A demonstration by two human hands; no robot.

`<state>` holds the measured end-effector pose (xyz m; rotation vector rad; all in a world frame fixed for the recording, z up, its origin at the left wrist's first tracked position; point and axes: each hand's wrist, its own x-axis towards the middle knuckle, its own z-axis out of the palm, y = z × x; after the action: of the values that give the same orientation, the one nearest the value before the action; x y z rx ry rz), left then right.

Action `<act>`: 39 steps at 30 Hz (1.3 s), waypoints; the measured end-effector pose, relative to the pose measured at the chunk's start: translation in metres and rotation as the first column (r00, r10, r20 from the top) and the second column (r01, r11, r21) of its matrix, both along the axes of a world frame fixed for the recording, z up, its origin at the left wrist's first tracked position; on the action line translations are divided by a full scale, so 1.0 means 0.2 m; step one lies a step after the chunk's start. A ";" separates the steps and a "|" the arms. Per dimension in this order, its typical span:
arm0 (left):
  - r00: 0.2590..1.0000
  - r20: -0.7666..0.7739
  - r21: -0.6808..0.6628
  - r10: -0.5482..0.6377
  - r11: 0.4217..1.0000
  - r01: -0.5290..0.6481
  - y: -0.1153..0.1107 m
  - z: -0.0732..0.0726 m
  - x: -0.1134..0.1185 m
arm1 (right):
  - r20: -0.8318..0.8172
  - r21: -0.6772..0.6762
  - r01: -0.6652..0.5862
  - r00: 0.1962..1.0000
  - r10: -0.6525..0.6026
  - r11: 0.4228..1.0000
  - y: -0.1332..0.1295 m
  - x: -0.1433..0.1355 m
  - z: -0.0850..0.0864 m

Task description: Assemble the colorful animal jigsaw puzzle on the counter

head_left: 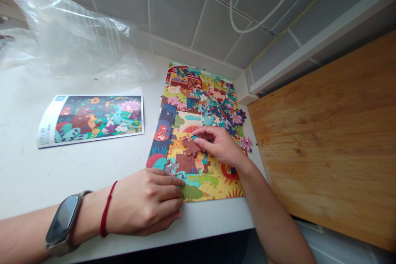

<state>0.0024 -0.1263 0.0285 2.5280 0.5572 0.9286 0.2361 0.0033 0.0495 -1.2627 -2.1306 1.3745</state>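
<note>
A finished-looking farm and safari jigsaw puzzle lies on the white counter, with several dark forest-scene pieces on top of it. My right hand is over its middle, thumb and forefinger pinching a brown puzzle piece. Just below that piece is a joined brown patch beside an orange animal piece. Along the left side runs a joined strip with a red fox. My left hand rests palm down at the lower left corner, fingers stretched out over the puzzle's edge and holding nothing.
Left of the puzzle lies a picture sheet of the forest scene. Loose pieces pile at the upper right, one purple piece overhanging the edge. Clear plastic wrap sits behind. A wooden board stands at right, below a white cable.
</note>
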 end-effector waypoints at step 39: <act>1.000 -0.019 -0.015 -0.022 1.000 0.021 0.01 0.01 0.00 | -0.152 0.300 0.055 0.988 -0.009 0.952 0.06 -0.11 -0.06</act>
<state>0.0032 -0.1237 0.0303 2.5267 0.5398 0.8905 0.2140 0.0144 0.0377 -1.0350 -2.1081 1.0409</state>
